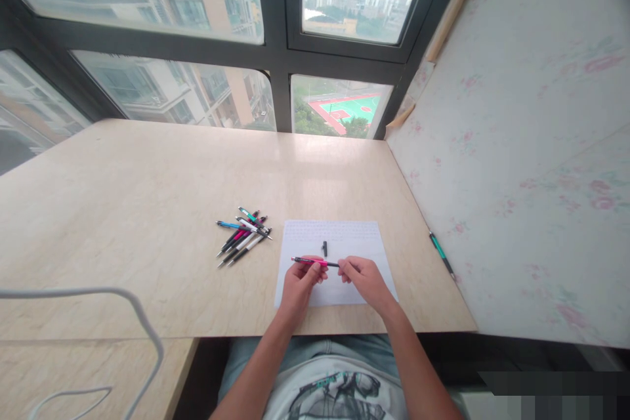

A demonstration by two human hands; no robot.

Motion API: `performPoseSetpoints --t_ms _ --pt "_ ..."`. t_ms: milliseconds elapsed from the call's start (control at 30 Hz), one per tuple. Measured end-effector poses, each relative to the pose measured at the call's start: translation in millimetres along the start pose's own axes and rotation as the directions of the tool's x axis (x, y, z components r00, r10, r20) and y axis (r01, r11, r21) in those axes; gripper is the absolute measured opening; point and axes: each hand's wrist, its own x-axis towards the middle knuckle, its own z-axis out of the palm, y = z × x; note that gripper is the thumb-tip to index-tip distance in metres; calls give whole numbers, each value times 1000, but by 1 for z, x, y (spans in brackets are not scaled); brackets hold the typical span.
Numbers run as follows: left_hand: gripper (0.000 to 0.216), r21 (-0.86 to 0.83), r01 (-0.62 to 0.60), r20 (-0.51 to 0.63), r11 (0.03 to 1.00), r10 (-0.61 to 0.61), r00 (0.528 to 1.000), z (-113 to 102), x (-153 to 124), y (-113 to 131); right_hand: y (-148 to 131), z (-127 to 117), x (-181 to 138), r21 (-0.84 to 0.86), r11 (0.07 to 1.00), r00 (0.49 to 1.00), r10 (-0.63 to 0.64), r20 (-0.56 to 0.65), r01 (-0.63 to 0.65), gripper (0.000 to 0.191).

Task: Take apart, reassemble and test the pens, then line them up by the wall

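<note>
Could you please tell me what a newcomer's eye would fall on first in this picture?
Probably the pink-and-black pen, held by the left hand and right hand over the white sheet of paper. Next might come the loose pile of pens left of the sheet, then the green-and-black pen lying alone by the flowered wall on the right.

The head view looks forward and down across the desk
</note>
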Motion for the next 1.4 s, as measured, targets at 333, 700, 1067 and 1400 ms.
performPoseSetpoints --t_ms 333,700,1067,1400 --pt "24 -26 -10 -34 1000 9 999 -3 1 -1 -6 7 -5 -58 983 974 -180 -139 173 17" --pt "27 97 -48 -44 994 52 998 -4 2 -3 -11 -1 -5 -100 982 980 -171 -105 161 19" --pt "26 56 -54 81 997 49 995 -5 0 -1 -8 0 -4 -21 965 957 -260 -130 260 6" --pt "22 62 -28 73 998 24 997 -6 1 -3 -8 -1 -7 -4 996 994 -94 -50 94 30"
